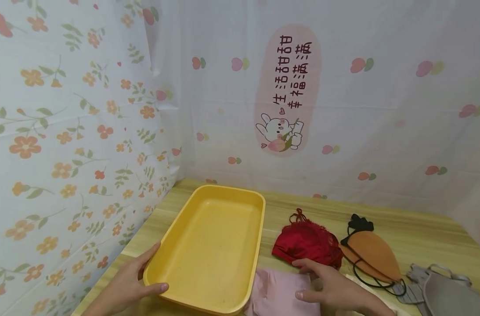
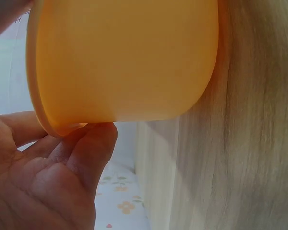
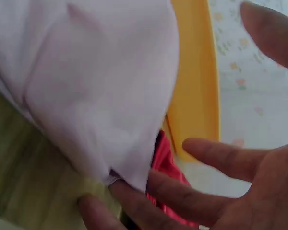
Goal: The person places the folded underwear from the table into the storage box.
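My left hand (image 1: 125,281) grips the near left corner of a yellow plastic tray (image 1: 214,188). Its thumb lies over the rim, with the fingers along the outer wall, as the left wrist view of the tray (image 2: 129,57) also shows. To the right of the tray lies a soft pink fabric piece (image 1: 281,289); its exact kind is unclear. Over its right edge is my right hand (image 1: 334,285), thumb and fingers spread apart. In the right wrist view, fingertips touch the lower edge of the pink fabric (image 3: 101,91) without curling round it.
Beyond the right hand lie a red bra (image 1: 307,241), an orange-tan bra (image 1: 374,254) with black straps and a grey bra (image 1: 449,289). All rest on the wood-grain table (image 1: 421,232). Patterned white cloth (image 1: 224,87) hangs behind and on the left.
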{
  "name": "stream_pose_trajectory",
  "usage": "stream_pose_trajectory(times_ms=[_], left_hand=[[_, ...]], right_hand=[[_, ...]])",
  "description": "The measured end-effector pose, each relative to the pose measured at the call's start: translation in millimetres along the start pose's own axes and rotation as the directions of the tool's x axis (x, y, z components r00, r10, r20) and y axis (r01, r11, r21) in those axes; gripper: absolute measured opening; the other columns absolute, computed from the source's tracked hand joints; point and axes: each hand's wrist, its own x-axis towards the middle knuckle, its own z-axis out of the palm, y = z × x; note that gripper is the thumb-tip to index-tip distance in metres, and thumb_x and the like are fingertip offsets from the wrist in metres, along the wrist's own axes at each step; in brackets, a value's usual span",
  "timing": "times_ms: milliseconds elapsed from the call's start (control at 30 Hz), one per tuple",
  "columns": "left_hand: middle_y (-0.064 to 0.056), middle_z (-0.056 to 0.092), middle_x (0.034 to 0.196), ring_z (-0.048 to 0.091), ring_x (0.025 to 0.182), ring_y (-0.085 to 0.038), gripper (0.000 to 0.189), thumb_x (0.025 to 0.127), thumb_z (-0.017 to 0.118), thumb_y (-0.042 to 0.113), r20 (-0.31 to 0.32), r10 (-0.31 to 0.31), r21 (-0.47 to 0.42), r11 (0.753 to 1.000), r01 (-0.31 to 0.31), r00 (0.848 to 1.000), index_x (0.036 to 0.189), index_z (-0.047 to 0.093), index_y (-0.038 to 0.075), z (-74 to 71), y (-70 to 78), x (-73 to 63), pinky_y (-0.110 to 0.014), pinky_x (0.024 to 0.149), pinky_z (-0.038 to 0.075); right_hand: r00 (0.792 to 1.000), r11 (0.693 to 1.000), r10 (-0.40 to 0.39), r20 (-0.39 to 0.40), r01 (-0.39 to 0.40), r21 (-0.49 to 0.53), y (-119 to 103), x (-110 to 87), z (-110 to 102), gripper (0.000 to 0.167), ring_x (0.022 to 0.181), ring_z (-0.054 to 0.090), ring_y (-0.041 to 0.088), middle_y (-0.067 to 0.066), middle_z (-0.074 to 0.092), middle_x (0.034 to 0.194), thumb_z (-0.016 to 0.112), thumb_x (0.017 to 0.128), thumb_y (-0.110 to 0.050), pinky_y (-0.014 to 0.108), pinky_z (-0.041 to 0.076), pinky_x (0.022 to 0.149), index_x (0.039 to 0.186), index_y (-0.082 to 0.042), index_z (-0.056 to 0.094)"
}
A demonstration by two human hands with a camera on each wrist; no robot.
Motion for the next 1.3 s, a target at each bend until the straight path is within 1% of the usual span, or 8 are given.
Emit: stream_pose_trajectory(times_ms=[133,367,533,700,867,1033,1133,1300], left_hand=[[-0.037,0.026,0.157,0.038,0.136,-0.06,0.095,0.088,0.077,0.033,0.005,-0.004,-0.014,1.0,0.004,1.0,0.158,0.024,-0.002,0.7,-1.0,-1.5,-0.059,0.091,0.055],[-0.037,0.028,0.157,0.042,0.134,-0.059,0.093,0.089,0.076,0.032,-0.003,0.037,0.003,0.999,-0.037,0.999,0.158,0.024,-0.004,0.8,-1.6,-2.5,-0.052,0.088,0.058],[-0.037,0.027,0.157,0.042,0.135,-0.057,0.093,0.09,0.075,0.03,0.017,0.033,-0.017,0.999,-0.033,0.999,0.157,0.022,-0.007,0.1,-4.2,-4.0,-0.048,0.086,0.06],[-0.036,0.025,0.158,0.039,0.137,-0.056,0.094,0.09,0.075,0.03,0.028,0.015,-0.04,0.999,-0.014,0.999,0.157,0.021,-0.006,0.1,-6.2,-4.5,-0.048,0.088,0.059],[-0.035,0.024,0.158,0.037,0.139,-0.056,0.093,0.09,0.075,0.029,0.026,0.008,-0.057,0.998,-0.007,1.0,0.158,0.02,-0.005,-0.4,-7.1,-6.3,-0.046,0.089,0.059],[-0.036,0.025,0.158,0.038,0.138,-0.056,0.093,0.09,0.075,0.029,0.012,0.014,-0.049,0.999,-0.013,1.0,0.158,0.021,-0.004,-0.5,-7.0,-6.4,-0.047,0.089,0.059],[-0.035,0.025,0.158,0.039,0.138,-0.056,0.093,0.09,0.075,0.03,0.012,0.012,-0.043,0.999,-0.011,1.0,0.159,0.021,-0.003,0.5,-6.5,-4.9,-0.049,0.09,0.059],[-0.036,0.023,0.159,0.036,0.137,-0.059,0.095,0.089,0.076,0.03,0.014,0.014,-0.056,0.998,-0.014,1.0,0.159,0.021,-0.002,1.9,-5.5,-4.0,-0.054,0.09,0.057]], right_hand=[[0.999,0.994,-0.032,-0.009,0.031,-0.102,1,3.2,10,0.075,0.121,0.056,0.04,0.017,0.06,0.135,0.082,0.083,-0.038,0.055,0.055,0.086,0.142,-0.004,0.051],[0.993,0.967,0.009,-0.12,-0.039,-0.25,-13,8.9,25,0.082,0.118,0.055,0.037,0.009,0.063,0.127,0.096,0.062,-0.034,0.065,0.053,0.087,0.131,-0.009,0.059],[0.991,0.971,0.031,-0.128,-0.061,-0.232,-18,10.6,28,0.08,0.115,0.055,0.032,0.007,0.063,0.126,0.098,0.059,-0.028,0.06,0.054,0.087,0.128,-0.012,0.06],[0.989,0.971,0.061,-0.131,-0.089,-0.221,-21,13.8,30,0.084,0.117,0.055,0.034,0.009,0.064,0.127,0.096,0.056,-0.021,0.059,0.054,0.087,0.13,-0.007,0.059],[0.991,0.966,0.063,-0.117,-0.09,-0.242,-21,20.4,32,0.082,0.103,0.057,0.025,0.006,0.067,0.115,0.094,0.052,-0.017,0.043,0.055,0.08,0.126,-0.002,0.061],[0.996,0.985,0.009,-0.085,-0.024,-0.172,-16,24.4,27,0.074,0.088,0.053,0.021,0.005,0.065,0.099,0.093,0.053,-0.01,0.031,0.05,0.073,0.119,-0.006,0.06],[0.998,0.997,-0.013,-0.069,0.008,-0.074,-11,22.7,24,0.075,0.093,0.053,0.022,0.007,0.065,0.105,0.093,0.054,-0.006,0.028,0.048,0.073,0.121,-0.008,0.059],[0.999,0.99,0.036,-0.038,-0.03,0.14,-8,19.7,17,0.081,0.1,0.054,0.026,0.011,0.063,0.121,0.09,0.057,0.001,0.033,0.052,0.078,0.13,-0.007,0.057]])
